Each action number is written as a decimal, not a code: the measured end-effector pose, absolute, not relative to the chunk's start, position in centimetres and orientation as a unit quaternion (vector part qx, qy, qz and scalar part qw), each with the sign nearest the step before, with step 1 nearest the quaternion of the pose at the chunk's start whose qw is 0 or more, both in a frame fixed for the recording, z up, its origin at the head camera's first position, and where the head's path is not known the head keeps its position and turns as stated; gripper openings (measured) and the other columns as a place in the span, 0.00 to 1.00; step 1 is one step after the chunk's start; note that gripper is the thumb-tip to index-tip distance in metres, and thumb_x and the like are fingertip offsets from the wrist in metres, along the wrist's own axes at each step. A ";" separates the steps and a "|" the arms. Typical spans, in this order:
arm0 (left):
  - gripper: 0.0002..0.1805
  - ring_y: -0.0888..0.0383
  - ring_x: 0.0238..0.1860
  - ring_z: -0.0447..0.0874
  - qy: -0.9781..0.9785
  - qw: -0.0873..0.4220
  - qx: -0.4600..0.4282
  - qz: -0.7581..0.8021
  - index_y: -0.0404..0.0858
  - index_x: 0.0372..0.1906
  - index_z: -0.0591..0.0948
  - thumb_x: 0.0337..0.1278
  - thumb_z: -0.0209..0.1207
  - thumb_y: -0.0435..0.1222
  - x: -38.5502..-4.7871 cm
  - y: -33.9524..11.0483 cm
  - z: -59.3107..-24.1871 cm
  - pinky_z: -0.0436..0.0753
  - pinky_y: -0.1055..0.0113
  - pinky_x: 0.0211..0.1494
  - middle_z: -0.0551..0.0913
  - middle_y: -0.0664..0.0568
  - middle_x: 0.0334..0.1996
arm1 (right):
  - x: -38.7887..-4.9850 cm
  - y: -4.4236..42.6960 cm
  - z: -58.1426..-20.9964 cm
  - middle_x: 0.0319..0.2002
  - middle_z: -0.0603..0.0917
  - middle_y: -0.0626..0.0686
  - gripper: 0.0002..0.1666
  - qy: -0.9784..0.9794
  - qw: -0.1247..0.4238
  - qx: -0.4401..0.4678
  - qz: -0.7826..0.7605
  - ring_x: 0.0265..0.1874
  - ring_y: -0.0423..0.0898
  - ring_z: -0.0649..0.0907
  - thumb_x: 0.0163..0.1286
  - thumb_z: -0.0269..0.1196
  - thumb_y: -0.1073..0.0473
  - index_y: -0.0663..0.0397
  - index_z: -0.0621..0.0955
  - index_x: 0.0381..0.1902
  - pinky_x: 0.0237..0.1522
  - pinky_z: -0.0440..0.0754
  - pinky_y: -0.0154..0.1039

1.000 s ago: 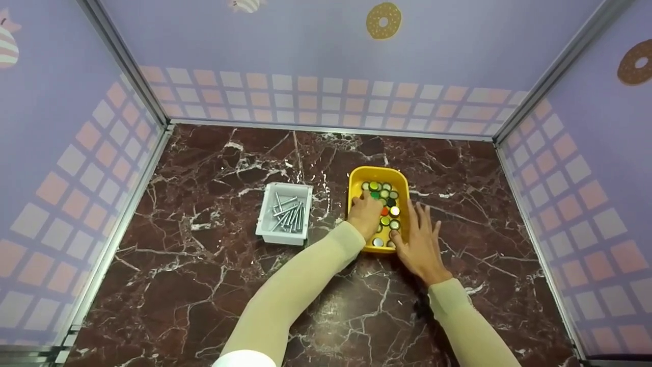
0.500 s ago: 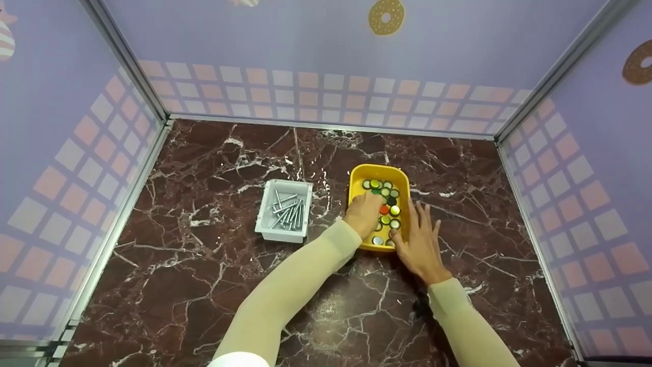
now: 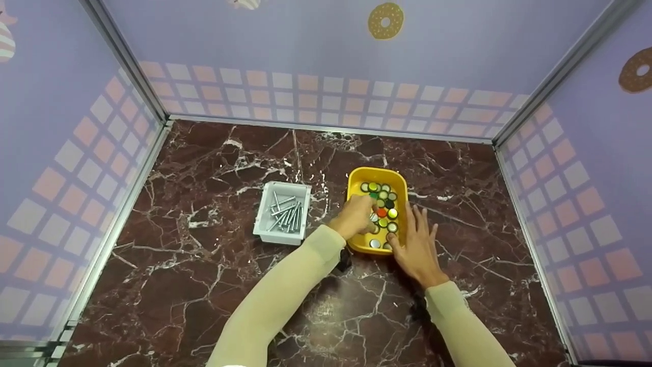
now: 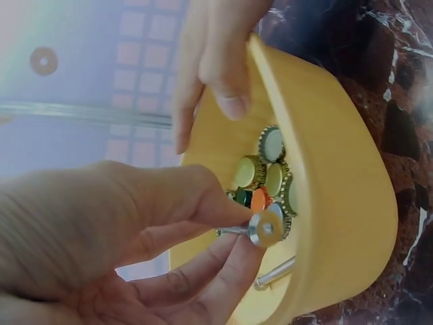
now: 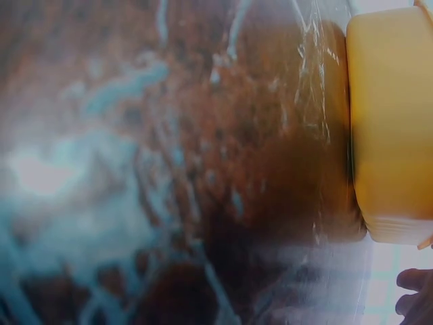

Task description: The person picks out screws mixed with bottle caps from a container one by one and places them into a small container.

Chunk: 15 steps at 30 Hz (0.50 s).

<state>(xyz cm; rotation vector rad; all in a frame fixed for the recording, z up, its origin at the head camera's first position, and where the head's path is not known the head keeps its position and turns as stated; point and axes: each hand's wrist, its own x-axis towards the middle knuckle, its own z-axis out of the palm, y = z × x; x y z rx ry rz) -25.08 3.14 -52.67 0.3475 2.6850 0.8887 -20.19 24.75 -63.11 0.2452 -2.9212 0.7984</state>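
Note:
Inside the yellow tub [image 3: 355,239], my left hand [image 3: 353,216] pinches a metal bolt between thumb and fingers. In the left wrist view the bolt [image 4: 266,229] has a wide round head facing the camera, its thin shank [image 4: 233,231] partly behind the fingertips. Another bolt [image 4: 276,273] lies in the tub under that hand. Several bottle caps, among them an orange cap [image 4: 260,200], are spread over the tub's floor. My right hand [image 3: 418,250] rests against the tub's right wall, thumb over the rim.
A white bin [image 3: 259,228] holding several loose bolts [image 3: 288,216] stands left of the tub. Both sit on a dark red marbled table [image 3: 178,265]. Purple panels [image 3: 326,46] enclose the back and both sides.
My left hand has drawn back toward the near left part of the tub and turned, with a bolt now seen between its fingertips. The right hand stays at the rim.

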 end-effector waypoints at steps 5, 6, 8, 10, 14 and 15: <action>0.26 0.58 0.30 0.91 0.916 0.181 0.093 0.346 0.36 0.64 0.93 0.59 0.82 0.27 -25.1 2.5 -52.7 0.90 0.71 0.33 0.97 0.37 0.54 | -19.7 24.7 -63.4 0.94 0.58 0.71 0.59 -0.959 0.056 0.079 0.268 0.95 0.77 0.52 0.83 0.66 0.43 0.49 0.49 0.99 0.90 0.41 0.89; 0.26 0.58 0.29 0.92 0.912 0.187 0.088 0.353 0.36 0.65 0.92 0.60 0.82 0.27 -25.1 2.4 -52.8 0.89 0.72 0.32 0.97 0.37 0.52 | -19.6 24.6 -63.4 0.94 0.58 0.71 0.59 -0.959 0.056 0.078 0.268 0.95 0.76 0.52 0.83 0.66 0.43 0.49 0.49 0.99 0.90 0.41 0.89; 0.27 0.56 0.29 0.95 0.907 0.192 0.081 0.365 0.36 0.66 0.91 0.62 0.81 0.27 -25.0 2.3 -52.7 0.87 0.73 0.29 0.98 0.37 0.47 | -19.4 24.6 -63.6 0.94 0.58 0.70 0.59 -0.959 0.052 0.076 0.268 0.95 0.76 0.52 0.83 0.66 0.43 0.49 0.49 0.99 0.90 0.41 0.88; 0.27 0.52 0.32 0.98 0.903 0.193 0.080 0.375 0.37 0.67 0.90 0.64 0.80 0.27 -25.0 2.1 -52.6 0.84 0.74 0.28 0.98 0.39 0.42 | -19.3 24.6 -63.7 0.94 0.58 0.70 0.60 -0.960 0.047 0.074 0.268 0.95 0.76 0.51 0.83 0.65 0.43 0.49 0.49 0.99 0.90 0.41 0.88; 0.27 0.51 0.34 0.98 0.893 0.187 0.081 0.401 0.37 0.68 0.90 0.65 0.78 0.27 -25.2 1.6 -51.9 0.86 0.73 0.30 0.98 0.43 0.38 | -19.8 24.7 -63.4 0.94 0.57 0.70 0.59 -0.959 0.046 0.073 0.268 0.95 0.76 0.51 0.84 0.65 0.42 0.48 0.48 0.99 0.90 0.41 0.88; 0.26 0.52 0.34 0.98 0.891 0.184 0.081 0.406 0.37 0.68 0.90 0.65 0.78 0.27 -25.3 1.4 -51.6 0.87 0.72 0.31 0.98 0.44 0.39 | -20.0 24.7 -63.3 0.94 0.57 0.70 0.59 -0.959 0.047 0.073 0.269 0.95 0.76 0.51 0.84 0.64 0.42 0.48 0.48 0.99 0.90 0.41 0.88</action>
